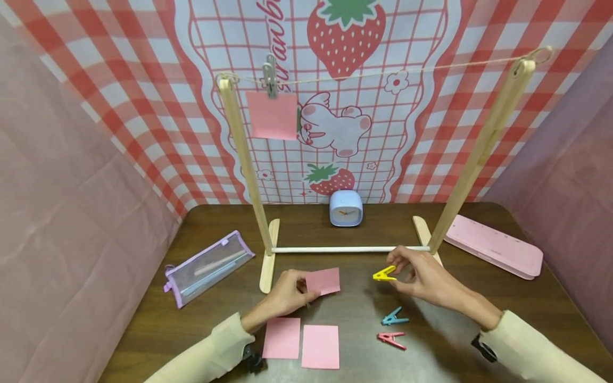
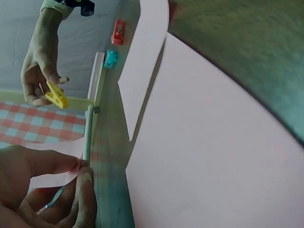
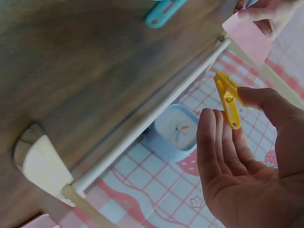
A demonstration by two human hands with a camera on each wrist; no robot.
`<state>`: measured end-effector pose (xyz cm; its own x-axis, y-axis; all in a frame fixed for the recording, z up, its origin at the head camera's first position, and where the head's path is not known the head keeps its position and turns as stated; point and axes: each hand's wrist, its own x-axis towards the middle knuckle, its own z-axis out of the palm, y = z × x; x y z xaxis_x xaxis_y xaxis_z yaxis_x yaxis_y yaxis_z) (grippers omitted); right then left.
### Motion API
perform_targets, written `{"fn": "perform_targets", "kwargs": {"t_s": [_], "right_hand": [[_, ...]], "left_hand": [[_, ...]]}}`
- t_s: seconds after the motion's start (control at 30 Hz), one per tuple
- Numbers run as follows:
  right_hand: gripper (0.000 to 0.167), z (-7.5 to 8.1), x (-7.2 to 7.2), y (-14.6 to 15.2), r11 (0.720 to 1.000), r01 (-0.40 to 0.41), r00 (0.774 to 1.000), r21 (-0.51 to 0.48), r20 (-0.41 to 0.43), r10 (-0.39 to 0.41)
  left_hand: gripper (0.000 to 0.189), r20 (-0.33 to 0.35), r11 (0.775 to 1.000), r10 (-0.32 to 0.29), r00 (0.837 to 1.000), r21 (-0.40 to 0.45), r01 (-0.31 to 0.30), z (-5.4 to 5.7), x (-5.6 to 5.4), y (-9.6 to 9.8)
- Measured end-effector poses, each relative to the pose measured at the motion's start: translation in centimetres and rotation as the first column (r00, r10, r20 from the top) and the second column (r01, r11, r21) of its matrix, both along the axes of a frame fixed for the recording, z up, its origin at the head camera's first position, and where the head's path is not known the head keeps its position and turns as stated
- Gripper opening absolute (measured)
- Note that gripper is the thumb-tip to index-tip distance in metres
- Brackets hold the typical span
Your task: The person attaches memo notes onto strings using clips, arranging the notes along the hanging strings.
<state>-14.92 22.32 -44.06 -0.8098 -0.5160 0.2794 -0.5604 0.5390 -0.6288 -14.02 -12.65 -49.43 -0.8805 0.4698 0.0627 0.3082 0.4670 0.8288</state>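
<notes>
Between thumb and fingers, my left hand pinches a pink sticky note, raised above the table. My right hand pinches a yellow clothespin by its handle end; in the right wrist view the yellow clothespin sits between thumb and fingertips. Two more pink notes lie side by side below my left hand, a left note and a right note. Nearer me than the right hand lie a blue clothespin and a red clothespin.
A wooden stand spans the table, its left post and right post joined by string. A grey clip holds a pink note on it. Around stand a clock, a mesh pouch and a pink case.
</notes>
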Motion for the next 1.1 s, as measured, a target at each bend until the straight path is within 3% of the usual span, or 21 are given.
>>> {"fn": "perform_targets", "kwargs": {"t_s": [0.27,0.43,0.53,0.9,1.1], "right_hand": [[0.036,1.4,-0.5,-1.5,0.999,-0.006,1.0,-0.032,0.016,0.007],[0.034,2.5,-0.9,-2.4,0.999,-0.03,0.999,-0.032,0.035,0.031],[0.034,3.3,-1.2,-2.8,0.999,-0.029,1.0,-0.02,0.003,0.029],[0.03,6.7,-2.5,-3.9,0.998,-0.066,0.996,-0.026,-0.058,0.064],[0.03,8.4,-3.1,-4.5,0.997,-0.071,0.994,-0.019,-0.083,0.069]], "left_hand": [[0.011,0.039,0.986,0.004,0.999,0.169,-0.011,0.0,-0.4,0.1],[0.017,0.107,0.962,0.067,0.992,0.255,-0.093,0.3,-0.5,0.4],[0.021,0.151,0.948,0.116,0.982,0.278,-0.155,0.6,-0.7,0.6],[0.025,0.183,0.857,0.177,0.967,0.454,-0.243,2.1,-1.8,1.2],[0.023,0.18,0.822,0.205,0.962,0.502,-0.269,2.9,-2.4,1.8]]}}
